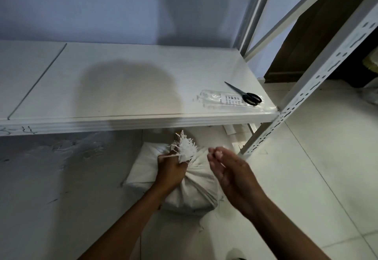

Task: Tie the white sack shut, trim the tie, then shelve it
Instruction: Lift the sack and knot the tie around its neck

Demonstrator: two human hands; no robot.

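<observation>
A white sack (194, 190) stands on the floor below the shelf's front edge. Its mouth is bunched into a frayed tuft (187, 147) that sticks up. My left hand (171, 169) is closed around the neck of the sack just under the tuft. To the right of the neck, my right hand (227, 167) hovers with its fingers apart and nothing visible in it. Black-handled scissors (244, 94) lie on the white shelf (122, 88) at its right end, resting on a clear plastic packet (221, 100) of ties.
A second white sack (143, 167) lies on the floor behind and left of the held one. A perforated white upright (302, 88) of the shelf frame rises at the right. Tiled floor (317, 167) spreads to the right.
</observation>
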